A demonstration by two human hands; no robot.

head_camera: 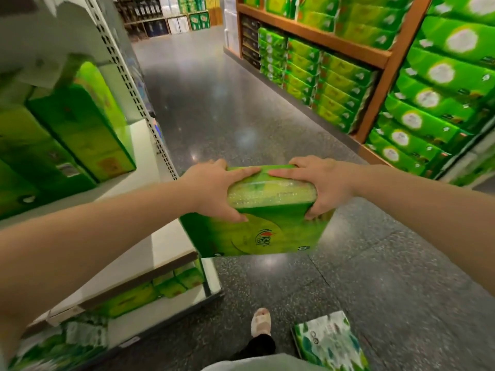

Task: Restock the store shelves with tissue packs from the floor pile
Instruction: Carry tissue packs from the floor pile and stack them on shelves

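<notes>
While both arms reach forward over the aisle, the dark speckled floor (241,108) fills the middle of the view. Right side: wooden shelving (385,57) packed with stacked green tissue packs (417,97), rows running far into the aisle. Left side: white metal shelf unit (150,242) with a perforated upright; green cartons (80,124) stand on its upper deck, more green packs (150,290) sit on the lower deck, near edge.

Held pack: green tissue pack (257,231), carried in mid-air over the floor, just beside the near corner of the left shelf unit. Long axis runs roughly left-right, slightly tilted, right end a bit higher. Printed logo face points toward the camera and down; the clear-wrapped top end faces up.

Left hand (211,188) grips the pack's upper left corner, fingers curled over the top, thumb on the near face. Right hand (326,183) grips the upper right corner the same way. Fingertips of both nearly meet on top.

Floor, near right: white-and-green patterned tissue pack (329,341) lying flat. Just left of it, a foot in a light slipper (261,321).
</notes>
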